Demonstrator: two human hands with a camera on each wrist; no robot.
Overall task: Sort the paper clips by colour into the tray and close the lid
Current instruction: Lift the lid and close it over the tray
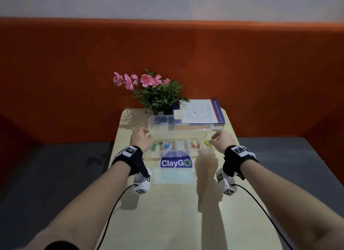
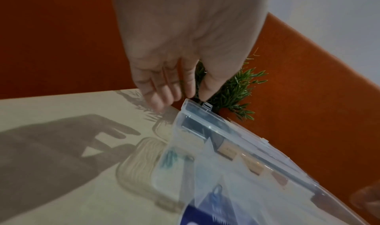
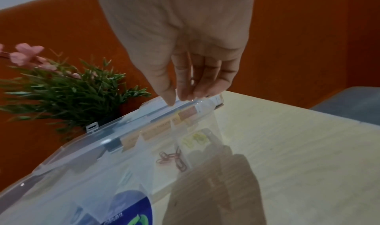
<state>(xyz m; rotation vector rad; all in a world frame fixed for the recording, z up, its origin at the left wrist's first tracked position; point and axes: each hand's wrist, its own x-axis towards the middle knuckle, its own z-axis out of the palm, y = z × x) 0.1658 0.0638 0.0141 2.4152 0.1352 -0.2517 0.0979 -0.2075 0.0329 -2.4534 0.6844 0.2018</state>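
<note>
A clear plastic tray (image 1: 202,150) lies on the table. Its compartments hold green (image 1: 154,146), blue (image 1: 167,145), white (image 1: 181,143), red (image 1: 194,145) and yellow paper clips (image 1: 206,143), one colour in each. The clear lid (image 1: 186,126) stands raised and tilted behind the compartments. My left hand (image 2: 197,97) pinches the lid's free edge at its left corner, beside the small latch (image 2: 207,106). At the right corner my right hand (image 3: 180,99) pinches the same edge, thumb in front and fingers behind. Red clips (image 3: 172,158) and yellow clips (image 3: 195,140) show through the lid.
A potted plant with pink flowers (image 1: 158,95) and a stack of books (image 1: 199,112) stand right behind the tray at the table's far edge. A blue ClayGo label (image 1: 176,162) sits in front of the clips. Grey surfaces (image 1: 279,156) flank the narrow table.
</note>
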